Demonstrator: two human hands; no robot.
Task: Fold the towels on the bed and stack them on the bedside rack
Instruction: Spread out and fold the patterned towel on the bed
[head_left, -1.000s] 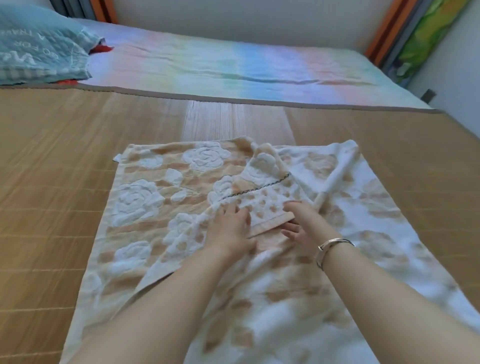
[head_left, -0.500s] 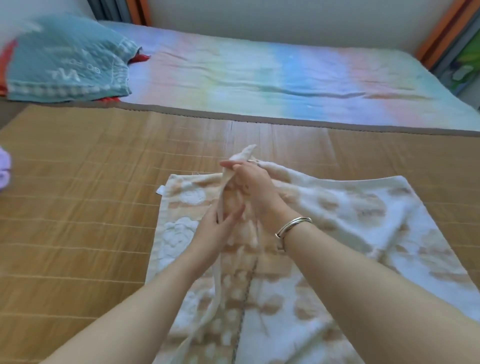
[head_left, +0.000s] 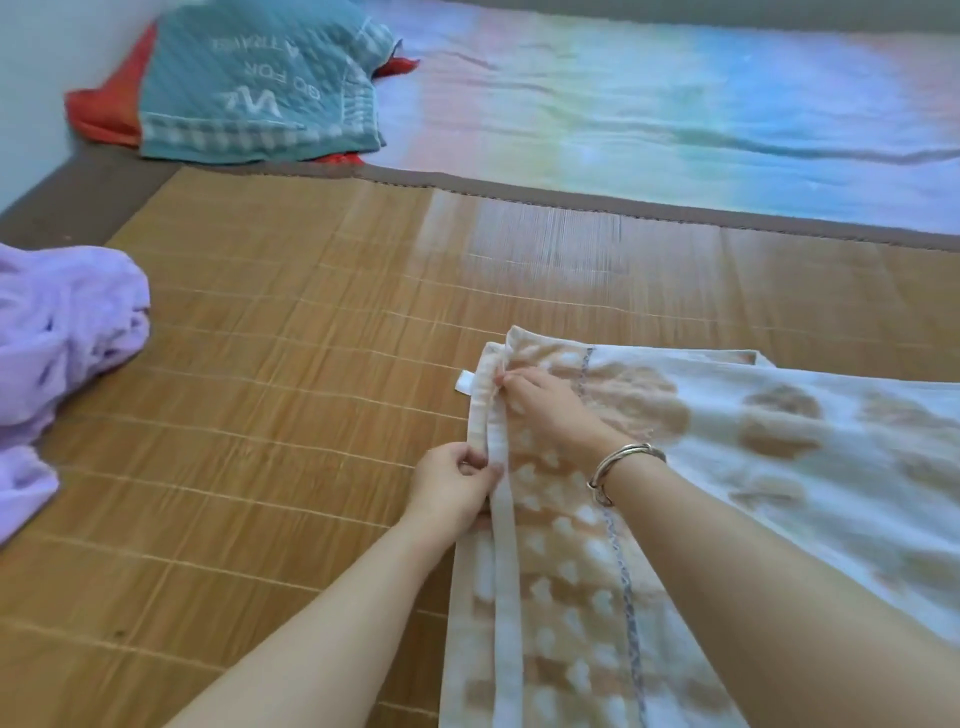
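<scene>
Both hands are pinching the beige towel's left hem, left hand nearer, right hand farther; towel's right and near parts are running out of frame.

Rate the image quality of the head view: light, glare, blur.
Head view: soft daylight with faint shadows; a pale glare patch on the bamboo mat; motion blur smears the purple towel and the right part of the beige towel; the left hand and right hand stay fairly sharp.
</scene>
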